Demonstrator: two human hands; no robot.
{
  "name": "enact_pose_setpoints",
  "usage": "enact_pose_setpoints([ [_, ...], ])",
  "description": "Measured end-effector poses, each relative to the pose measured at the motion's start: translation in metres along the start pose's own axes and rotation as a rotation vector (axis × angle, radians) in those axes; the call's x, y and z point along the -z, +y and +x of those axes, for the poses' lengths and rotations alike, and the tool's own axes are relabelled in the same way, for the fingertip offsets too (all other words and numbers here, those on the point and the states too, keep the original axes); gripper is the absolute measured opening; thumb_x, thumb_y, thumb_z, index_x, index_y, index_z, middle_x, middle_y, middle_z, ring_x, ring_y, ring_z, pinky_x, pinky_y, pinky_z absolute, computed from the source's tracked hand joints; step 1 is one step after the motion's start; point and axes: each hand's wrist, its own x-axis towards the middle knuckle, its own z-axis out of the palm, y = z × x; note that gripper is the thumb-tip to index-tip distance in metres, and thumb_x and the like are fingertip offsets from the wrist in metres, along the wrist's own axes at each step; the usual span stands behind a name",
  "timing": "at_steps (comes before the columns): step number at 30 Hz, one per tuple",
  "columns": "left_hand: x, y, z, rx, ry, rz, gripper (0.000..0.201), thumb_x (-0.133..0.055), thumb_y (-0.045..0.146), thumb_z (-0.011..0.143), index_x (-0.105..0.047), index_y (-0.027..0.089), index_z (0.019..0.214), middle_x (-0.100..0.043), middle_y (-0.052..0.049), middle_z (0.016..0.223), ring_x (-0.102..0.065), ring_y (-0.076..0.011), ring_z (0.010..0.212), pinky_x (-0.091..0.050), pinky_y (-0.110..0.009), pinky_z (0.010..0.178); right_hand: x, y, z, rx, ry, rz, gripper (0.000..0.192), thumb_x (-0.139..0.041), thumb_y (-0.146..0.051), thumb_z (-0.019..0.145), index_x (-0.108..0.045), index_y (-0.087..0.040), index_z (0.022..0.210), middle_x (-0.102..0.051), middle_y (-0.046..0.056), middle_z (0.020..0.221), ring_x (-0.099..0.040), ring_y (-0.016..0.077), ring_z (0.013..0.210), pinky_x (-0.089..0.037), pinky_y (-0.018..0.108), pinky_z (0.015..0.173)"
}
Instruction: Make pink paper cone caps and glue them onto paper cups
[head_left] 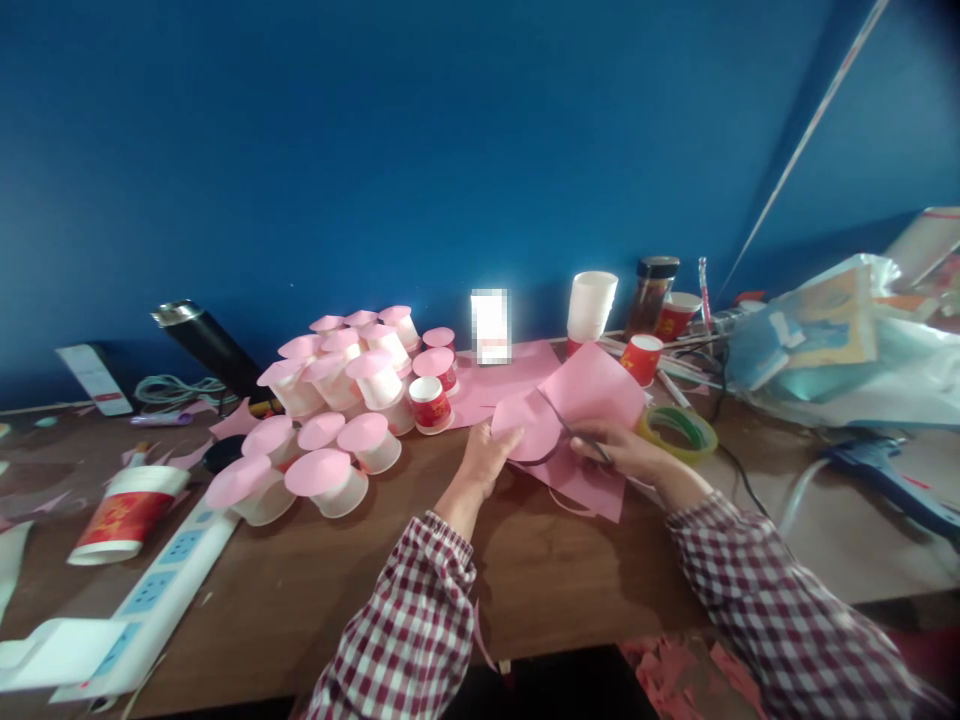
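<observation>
Holding pink paper (527,422) left, scissors (556,413) right, the hands (486,458) are near cups (381,390) topped with pink discs (319,472).

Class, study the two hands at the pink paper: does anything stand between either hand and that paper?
Nothing visible stands between the left hand and the pink paper; its fingers hold the edge. Ahead of the right hand, only the scissors it holds come between, blades at the paper.
</observation>
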Motion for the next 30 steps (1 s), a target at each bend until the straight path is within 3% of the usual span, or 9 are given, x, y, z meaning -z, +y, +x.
enact_pose_setpoints([
  [8, 0.0, 0.004, -0.003, 0.004, -0.087, 0.031, 0.032, -0.072, 0.03, 0.065, -0.069, 0.01, 0.089, -0.071, -0.009, 0.084, -0.064, -0.02, 0.072, -0.05, -0.029, 0.067, 0.001, -0.004, -0.001, 0.022, -0.002, -0.038, 0.048, -0.06, -0.057, 0.074, -0.068, -0.012, 0.09, -0.062, 0.004, 0.071, -0.054, 0.0167, 0.065, -0.044, 0.026, 0.058],
  [19, 0.009, 0.001, 0.001, 0.056, -0.046, -0.047, 0.037, -0.076, 0.028, 0.061, -0.066, 0.009, 0.092, -0.07, -0.011, 0.085, -0.065, -0.0202, 0.075, -0.049, -0.032, 0.073, 0.002, -0.001, 0.002, 0.048, 0.042, -0.137, 0.048, -0.062, -0.053, 0.074, -0.069, -0.014, 0.101, -0.067, 0.005, 0.08, -0.057, 0.0216, 0.077, -0.048, 0.029, 0.064],
  [25, 0.019, 0.002, 0.005, 0.085, -0.084, -0.047, 0.038, -0.075, 0.026, 0.061, -0.066, 0.009, 0.094, -0.07, -0.01, 0.082, -0.065, -0.0199, 0.073, -0.049, -0.032, 0.074, 0.001, 0.001, 0.001, 0.035, 0.084, -0.104, 0.047, -0.065, -0.052, 0.071, -0.069, -0.015, 0.1, -0.067, 0.005, 0.073, -0.058, 0.021, 0.074, -0.049, 0.029, 0.061],
  [30, 0.023, 0.008, 0.007, 0.079, -0.044, -0.046, 0.038, -0.076, 0.026, 0.06, -0.067, 0.009, 0.093, -0.07, -0.01, 0.081, -0.065, -0.0205, 0.073, -0.048, -0.032, 0.074, -0.004, 0.004, 0.004, -0.022, 0.128, -0.009, 0.049, -0.067, -0.051, 0.068, -0.067, -0.014, 0.1, -0.061, 0.003, 0.067, -0.055, 0.0158, 0.063, -0.048, 0.027, 0.053],
])
